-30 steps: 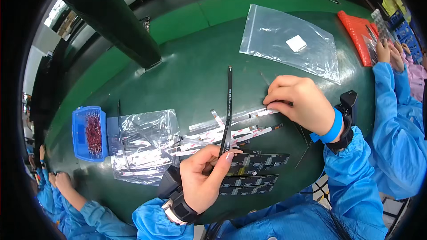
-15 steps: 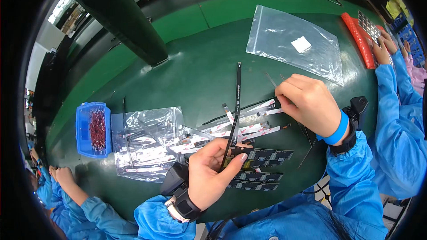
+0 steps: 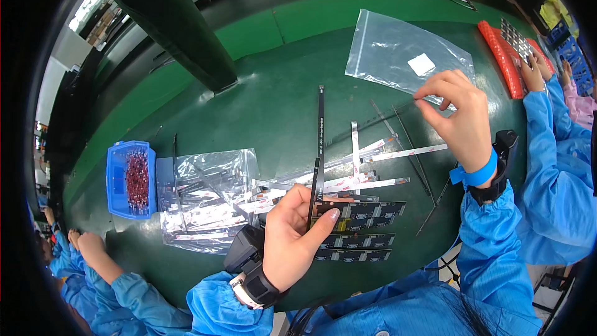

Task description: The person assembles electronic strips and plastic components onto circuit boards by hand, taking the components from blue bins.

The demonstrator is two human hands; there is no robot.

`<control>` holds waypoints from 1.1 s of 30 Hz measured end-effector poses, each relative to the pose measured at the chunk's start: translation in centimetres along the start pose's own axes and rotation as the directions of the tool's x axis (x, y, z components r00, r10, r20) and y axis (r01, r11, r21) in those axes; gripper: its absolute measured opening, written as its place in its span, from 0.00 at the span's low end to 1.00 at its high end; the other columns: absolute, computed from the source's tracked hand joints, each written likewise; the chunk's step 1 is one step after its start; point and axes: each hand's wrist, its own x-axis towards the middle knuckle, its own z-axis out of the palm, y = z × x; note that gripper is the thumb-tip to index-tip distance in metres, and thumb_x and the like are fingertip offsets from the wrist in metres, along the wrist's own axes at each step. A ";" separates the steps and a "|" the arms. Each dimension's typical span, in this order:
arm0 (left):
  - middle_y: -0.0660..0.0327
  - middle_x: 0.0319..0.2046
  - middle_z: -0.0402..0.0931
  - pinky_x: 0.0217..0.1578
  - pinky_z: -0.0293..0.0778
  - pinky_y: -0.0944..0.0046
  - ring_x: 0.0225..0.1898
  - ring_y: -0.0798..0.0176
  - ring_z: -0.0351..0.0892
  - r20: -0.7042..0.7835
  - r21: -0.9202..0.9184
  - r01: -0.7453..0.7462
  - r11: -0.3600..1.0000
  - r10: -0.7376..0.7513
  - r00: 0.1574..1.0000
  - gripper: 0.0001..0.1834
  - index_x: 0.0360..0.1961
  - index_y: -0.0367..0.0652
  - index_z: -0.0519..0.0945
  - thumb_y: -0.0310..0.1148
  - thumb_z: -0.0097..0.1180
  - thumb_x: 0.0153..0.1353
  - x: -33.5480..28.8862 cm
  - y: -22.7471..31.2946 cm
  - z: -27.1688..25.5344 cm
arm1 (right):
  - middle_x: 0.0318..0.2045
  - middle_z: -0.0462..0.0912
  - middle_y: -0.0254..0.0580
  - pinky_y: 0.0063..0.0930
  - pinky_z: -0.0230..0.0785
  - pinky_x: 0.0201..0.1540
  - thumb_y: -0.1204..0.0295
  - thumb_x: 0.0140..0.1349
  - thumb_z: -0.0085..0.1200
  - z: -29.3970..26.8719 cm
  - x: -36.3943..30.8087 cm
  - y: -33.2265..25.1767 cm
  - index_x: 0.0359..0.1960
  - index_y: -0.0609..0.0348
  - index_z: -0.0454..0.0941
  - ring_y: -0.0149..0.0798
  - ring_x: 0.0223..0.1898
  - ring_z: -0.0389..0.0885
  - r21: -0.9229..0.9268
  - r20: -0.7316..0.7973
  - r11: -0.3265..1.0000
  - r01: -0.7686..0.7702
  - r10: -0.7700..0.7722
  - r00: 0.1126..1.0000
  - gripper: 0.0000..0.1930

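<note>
My left hand [image 3: 291, 236] is closed on a dark circuit board panel [image 3: 378, 211], thumb on top near a yellow patch. Two similar panel rows [image 3: 360, 241] show just below it. From the panel's left end, black flat strips [image 3: 321, 140] stick out away from me. Raised over the table, my right hand [image 3: 459, 112] pinches one end of a thin dark strip [image 3: 373, 123], which is smeared by motion. Beneath that strip lies a loose pile of flat white-and-black strips [image 3: 364, 180], partly hidden by my left hand.
Left of the pile, a clear bag [image 3: 211, 168] holds more strips, beside a blue bin [image 3: 132, 211] of small dark-red pieces. Another clear bag [image 3: 392, 40] with a white square lies at the back right. Thin dark rods [image 3: 413, 152] lie near my right hand. Co-workers sit at both sides.
My right hand has risen up and to the right, drawing the dark strip off the pile. Some white strips in the pile have shifted. The left hand and panel have hardly moved.
</note>
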 end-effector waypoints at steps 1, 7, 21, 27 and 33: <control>0.52 0.41 0.77 0.43 0.71 0.72 0.42 0.70 0.75 0.000 0.000 -0.001 1.000 0.001 1.000 0.07 0.38 0.35 0.67 0.18 0.48 0.58 0.0 -0.1 0.0 | 0.24 0.78 0.40 0.20 0.68 0.29 0.82 0.43 0.56 0.0 0.0 -0.2 0.25 0.61 0.79 0.34 0.23 0.75 -0.015 -0.026 0.999 0.044 -0.044 0.999 0.06; 0.56 0.35 0.78 0.38 0.71 0.73 0.37 0.73 0.76 -0.018 0.005 -0.003 1.000 0.003 1.000 0.08 0.39 0.35 0.67 0.19 0.48 0.59 0.0 0.0 0.0 | 0.27 0.82 0.39 0.19 0.69 0.30 0.80 0.49 0.56 -0.4 -0.1 -0.6 0.28 0.64 0.79 0.28 0.27 0.77 0.413 0.167 0.859 -0.303 0.255 0.952 0.04; 0.57 0.37 0.77 0.40 0.72 0.73 0.38 0.72 0.75 -0.047 0.038 -0.006 0.999 0.008 0.999 0.12 0.43 0.33 0.68 0.16 0.49 0.57 0.1 0.2 0.0 | 0.27 0.79 0.36 0.16 0.67 0.29 0.74 0.56 0.56 0.6 -1.0 -2.1 0.36 0.66 0.79 0.24 0.25 0.73 0.729 0.653 0.097 -0.677 0.197 0.731 0.09; 0.58 0.37 0.77 0.40 0.72 0.73 0.38 0.72 0.76 -0.060 0.080 0.015 0.997 -0.010 0.998 0.13 0.43 0.32 0.70 0.16 0.51 0.55 0.3 0.3 0.1 | 0.27 0.80 0.38 0.16 0.71 0.29 0.77 0.55 0.57 0.6 -1.3 -3.0 0.35 0.67 0.78 0.26 0.26 0.77 0.679 0.701 0.106 -0.726 0.200 0.685 0.08; 0.57 0.37 0.78 0.39 0.72 0.73 0.38 0.72 0.76 -0.055 0.100 0.020 0.995 -0.014 0.998 0.13 0.43 0.31 0.72 0.16 0.52 0.55 0.3 0.4 0.0 | 0.27 0.80 0.43 0.20 0.73 0.31 0.82 0.52 0.55 0.5 -1.7 -4.7 0.31 0.68 0.76 0.33 0.26 0.80 0.631 0.743 0.162 -0.759 0.155 0.651 0.04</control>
